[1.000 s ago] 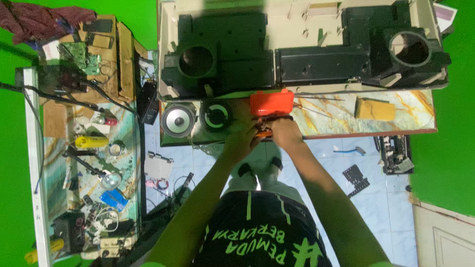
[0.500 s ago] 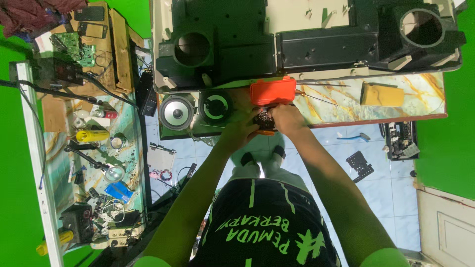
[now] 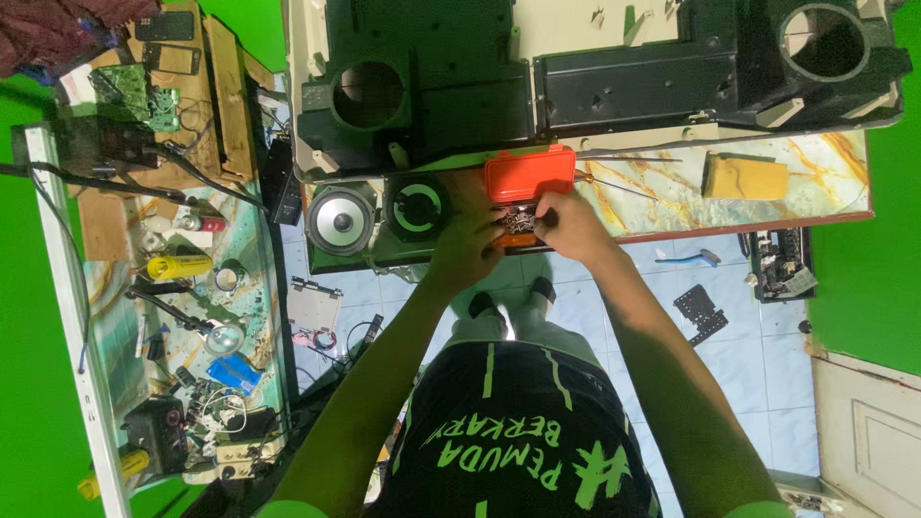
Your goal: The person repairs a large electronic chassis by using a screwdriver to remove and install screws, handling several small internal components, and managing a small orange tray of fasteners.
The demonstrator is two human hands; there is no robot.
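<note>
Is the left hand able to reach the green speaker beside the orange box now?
Probably yes: the left hand rests right beside the green speaker, with nothing visible between them.

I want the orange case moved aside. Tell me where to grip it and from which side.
Grip the orange case by its two short ends, coming from above. Its lid stands open and tilted toward the black speaker housing, and the tray part seems full of small loose parts, so it should stay level. The left hand and right hand already sit at its near edge.

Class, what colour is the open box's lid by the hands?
Orange lid, clearest in the head view.
</note>
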